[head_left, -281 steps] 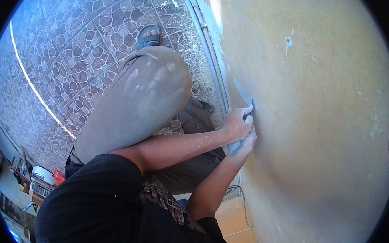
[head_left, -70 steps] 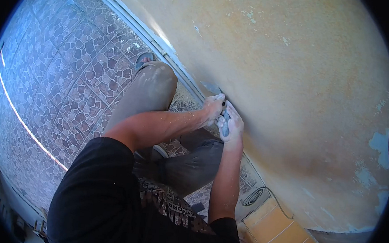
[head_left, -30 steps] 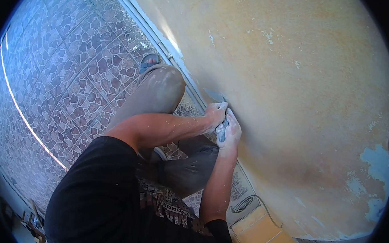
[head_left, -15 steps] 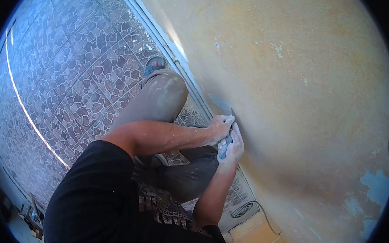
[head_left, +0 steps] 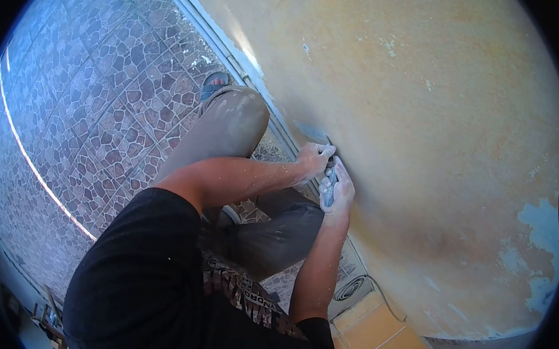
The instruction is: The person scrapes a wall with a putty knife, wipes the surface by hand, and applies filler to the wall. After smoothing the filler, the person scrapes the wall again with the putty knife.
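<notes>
A scraper with a blue-grey handle (head_left: 331, 192) is in my right hand (head_left: 343, 190), whose dusty fingers wrap round the handle. Its thin blade points up toward the yellowish wall (head_left: 435, 145), close to a bare, pale scraped patch (head_left: 312, 132) low on the surface. Just above the right hand, my left hand (head_left: 315, 160) is closed, with thumb and fingertips pinched at the blade. White dust coats both hands and forearms. The blade's exact contact with the wall is hard to make out.
Pipes (head_left: 229, 56) run along the wall's base. My bent knee (head_left: 241, 118) is left of the hands, over stone-patterned floor tiles (head_left: 123, 107). A coiled cable (head_left: 350, 287) lies near orange tiles (head_left: 379, 331). Larger peeled patches (head_left: 541, 225) mark the wall at right.
The view has shifted, so the wall and hands appear higher in the picture. My hands are slightly farther apart, still at the scraper near the pale patch.
</notes>
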Demonstrator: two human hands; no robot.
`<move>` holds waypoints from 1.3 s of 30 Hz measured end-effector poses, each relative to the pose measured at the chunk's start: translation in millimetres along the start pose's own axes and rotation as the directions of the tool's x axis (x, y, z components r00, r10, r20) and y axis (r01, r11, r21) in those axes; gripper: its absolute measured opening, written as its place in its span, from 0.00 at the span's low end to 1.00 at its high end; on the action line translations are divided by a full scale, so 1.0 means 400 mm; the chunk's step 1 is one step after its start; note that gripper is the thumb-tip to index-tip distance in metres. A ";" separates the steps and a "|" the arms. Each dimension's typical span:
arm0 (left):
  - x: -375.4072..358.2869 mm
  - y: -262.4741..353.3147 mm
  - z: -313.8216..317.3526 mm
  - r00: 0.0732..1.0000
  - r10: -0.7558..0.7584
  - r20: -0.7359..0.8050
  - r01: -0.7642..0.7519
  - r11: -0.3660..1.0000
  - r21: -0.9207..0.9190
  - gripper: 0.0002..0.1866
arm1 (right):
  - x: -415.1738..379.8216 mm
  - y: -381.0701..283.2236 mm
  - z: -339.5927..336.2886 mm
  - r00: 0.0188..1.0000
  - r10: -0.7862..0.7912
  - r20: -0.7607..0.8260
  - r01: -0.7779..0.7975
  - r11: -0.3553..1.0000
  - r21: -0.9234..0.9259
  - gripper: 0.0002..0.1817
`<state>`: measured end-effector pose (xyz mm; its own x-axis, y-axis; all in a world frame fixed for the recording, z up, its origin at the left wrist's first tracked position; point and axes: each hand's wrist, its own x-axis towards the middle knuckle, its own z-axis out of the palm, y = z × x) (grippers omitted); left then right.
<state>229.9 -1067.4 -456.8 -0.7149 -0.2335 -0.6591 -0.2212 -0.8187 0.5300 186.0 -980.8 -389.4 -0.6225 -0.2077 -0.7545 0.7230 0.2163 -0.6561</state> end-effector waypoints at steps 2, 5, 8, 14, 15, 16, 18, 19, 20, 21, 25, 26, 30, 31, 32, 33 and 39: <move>0.054 -0.059 0.008 0.998 0.058 0.014 -0.058 0.998 -0.041 0.16 | 0.017 -0.010 -0.027 1.000 0.004 0.024 -0.005 1.000 0.011 0.25; 0.086 -0.076 -0.003 0.993 0.117 -0.004 -0.117 0.989 -0.085 0.16 | 0.026 -0.013 -0.019 0.997 0.042 0.065 -0.044 0.998 0.036 0.24; 0.079 -0.082 -0.013 0.998 0.039 -0.056 -0.041 0.999 -0.028 0.17 | 0.075 0.032 0.001 0.999 0.031 0.015 -0.030 0.999 -0.042 0.22; 0.045 -0.055 0.004 0.983 -0.009 -0.185 0.017 0.999 0.045 0.16 | 0.072 0.061 0.025 0.999 -0.016 0.052 0.019 0.998 -0.065 0.23; 0.033 -0.080 0.035 0.922 0.283 -0.263 -0.238 0.952 0.192 0.16 | -0.008 0.026 0.051 0.997 -0.081 0.013 0.082 0.996 -0.044 0.23; 0.024 -0.104 0.052 0.789 0.543 -0.288 -0.440 0.826 0.352 0.15 | -0.051 0.009 0.060 0.990 -0.138 -0.039 0.137 0.990 -0.027 0.23; -0.007 -0.046 0.040 0.917 0.322 -0.237 -0.268 0.934 0.235 0.14 | -0.019 0.004 0.019 0.996 -0.088 0.000 0.088 0.996 -0.001 0.24; -0.010 -0.018 0.036 0.983 0.107 -0.150 -0.088 0.988 0.125 0.14 | 0.001 0.004 0.000 0.997 -0.064 0.050 0.063 0.998 0.023 0.24; 0.018 -0.032 0.031 0.980 0.071 -0.184 -0.051 0.992 0.115 0.14 | 0.031 0.021 0.008 0.998 -0.061 0.022 0.060 0.998 0.028 0.24; 0.028 -0.059 0.030 0.983 0.065 -0.171 -0.045 0.992 0.116 0.14 | 0.059 0.053 -0.003 0.998 -0.066 0.009 0.065 0.997 0.031 0.24; 0.019 -0.032 0.009 0.958 0.074 -0.278 -0.042 0.992 0.119 0.15 | 0.033 0.040 0.058 0.999 -0.033 -0.043 0.030 0.998 -0.062 0.24; -0.007 -0.027 0.018 0.951 0.167 -0.262 -0.118 0.974 0.191 0.15 | -0.012 0.031 0.063 0.994 -0.105 -0.014 0.105 0.993 -0.050 0.23; -0.026 0.036 0.002 0.982 0.028 -0.187 0.011 0.979 0.203 0.17 | 0.005 0.031 0.073 0.995 -0.095 -0.036 0.097 0.993 0.060 0.21; -0.021 0.044 0.002 0.976 -0.101 -0.193 0.123 0.987 0.107 0.18 | 0.031 0.041 0.047 0.998 -0.047 0.035 0.046 0.999 0.028 0.22; 0.007 0.026 -0.018 0.971 -0.036 -0.238 0.090 0.971 0.223 0.19 | 0.061 0.065 0.060 0.998 -0.061 0.016 0.062 0.996 -0.062 0.22; 0.040 -0.019 -0.009 0.972 -0.016 -0.233 0.069 0.973 0.222 0.19 | 0.061 0.061 0.070 0.996 -0.079 0.027 0.081 0.995 -0.065 0.22; -0.019 0.003 -0.010 0.956 0.243 -0.168 -0.168 0.915 0.367 0.20 | -0.027 0.032 0.089 0.989 -0.145 0.029 0.143 0.987 0.067 0.23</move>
<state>237.8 -1068.8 -453.4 -0.6256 -0.5096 -0.5907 -0.3258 -0.5173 0.7913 212.8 -1009.8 -389.1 -0.7120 -0.2642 -0.6506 0.6450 0.1203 -0.7547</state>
